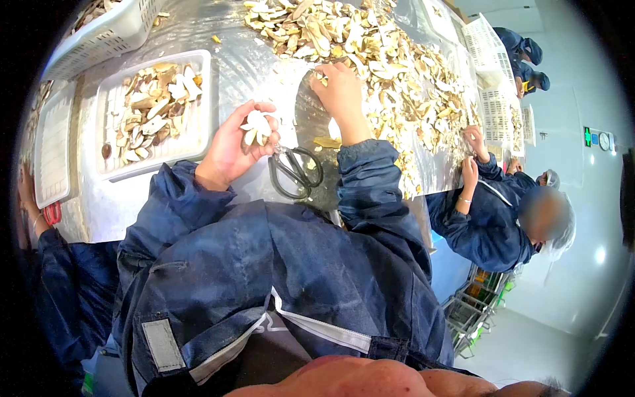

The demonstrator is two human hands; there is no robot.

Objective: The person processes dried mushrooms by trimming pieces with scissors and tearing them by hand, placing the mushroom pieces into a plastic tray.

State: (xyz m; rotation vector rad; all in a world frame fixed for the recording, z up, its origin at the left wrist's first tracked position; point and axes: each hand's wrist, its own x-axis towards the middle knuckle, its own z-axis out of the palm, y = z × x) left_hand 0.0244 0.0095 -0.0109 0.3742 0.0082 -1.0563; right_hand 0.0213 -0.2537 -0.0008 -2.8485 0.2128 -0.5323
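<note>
My left hand (237,147) is turned palm up, its fingers curled around several pale mushroom slices (256,127). Just below it, black-handled scissors (296,173) lie at the table's near edge; their blades are mostly hidden. My right hand (342,94) reaches to the near side of a large heap of sliced mushrooms (403,79). Its fingers are bent together, and a small yellowish mushroom slice shows between thumb and fingertips. By my right wrist, a loose yellowish slice (327,142) lies on the metal table (228,66).
To the left, a white tray (206,99) holds sliced mushrooms, with a white basket (106,46) behind it. Another white tray (53,149) and red-handled scissors (52,213) are farther left, beside a person's arm. On the right, a co-worker (489,212) handles slices; white baskets (496,109) stand beyond.
</note>
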